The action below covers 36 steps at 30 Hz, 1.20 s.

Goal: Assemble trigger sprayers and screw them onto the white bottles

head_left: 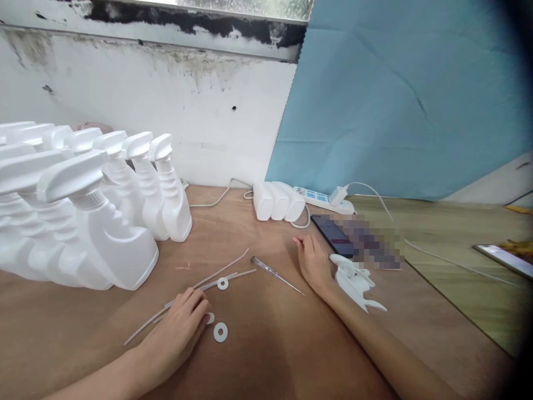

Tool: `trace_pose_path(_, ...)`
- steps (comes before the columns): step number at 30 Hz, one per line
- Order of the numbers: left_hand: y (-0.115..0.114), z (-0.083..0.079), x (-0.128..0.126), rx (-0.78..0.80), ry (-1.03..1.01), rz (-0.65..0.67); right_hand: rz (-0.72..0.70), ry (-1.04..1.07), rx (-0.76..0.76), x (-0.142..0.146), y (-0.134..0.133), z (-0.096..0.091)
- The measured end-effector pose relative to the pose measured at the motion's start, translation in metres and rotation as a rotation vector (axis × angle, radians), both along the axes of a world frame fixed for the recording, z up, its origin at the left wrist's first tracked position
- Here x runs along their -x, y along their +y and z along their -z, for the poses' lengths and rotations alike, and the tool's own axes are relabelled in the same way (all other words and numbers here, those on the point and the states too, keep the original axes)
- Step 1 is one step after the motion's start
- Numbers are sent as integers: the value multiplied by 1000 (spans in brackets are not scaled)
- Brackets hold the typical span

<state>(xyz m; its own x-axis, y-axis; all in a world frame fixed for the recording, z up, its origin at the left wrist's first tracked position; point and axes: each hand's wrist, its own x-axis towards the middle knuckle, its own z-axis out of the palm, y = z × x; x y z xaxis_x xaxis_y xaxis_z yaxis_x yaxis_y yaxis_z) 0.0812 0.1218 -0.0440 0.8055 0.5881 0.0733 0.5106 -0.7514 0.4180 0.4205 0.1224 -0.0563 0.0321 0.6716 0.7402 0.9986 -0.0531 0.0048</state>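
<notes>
My left hand (179,330) lies on the wooden table (266,344) with its fingers curled over thin white dip tubes (216,275) and touching a small white washer (210,318). Two more washers, one at the front (220,332) and one farther back (222,283), lie close by. My right hand (313,261) rests flat on the table with fingers stretched forward, holding nothing. Beside its wrist sit white spray trigger heads (353,280). A clear-handled screwdriver (275,274) lies between the hands.
Several white spray bottles (108,222) with trigger caps stand in rows at left. Capless white bottles (278,201) lie by the wall, next to a power strip (320,197) with cables. A dark phone (333,234) lies beyond my right hand; another device (503,259) sits far right.
</notes>
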Motion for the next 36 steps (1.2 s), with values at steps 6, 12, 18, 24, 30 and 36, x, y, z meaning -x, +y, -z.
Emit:
trace_pose_path(6, 10, -9, -6, 180, -135, -17, -277, 169, -67, 44, -25, -22)
trace_pose_path(12, 37, -8, -31, 223, -219, -25, -864, 218, -63, 109, -47, -7)
trace_pose_path(18, 44, 1, -42, 325, -392, -160, -981, 318, 37, 125, -26, -2)
trace_pose_path(24, 36, 5, -32, 429, -595, -238, -969, 534, 275, 121, -22, -13)
trace_pose_path(30, 29, 1, -30, 424, -740, -188, -993, 613, 415, 121, -24, -22)
trace_pose_path(36, 26, -1, -30, 358, -735, -115, -1080, 723, 528, 124, -26, -23)
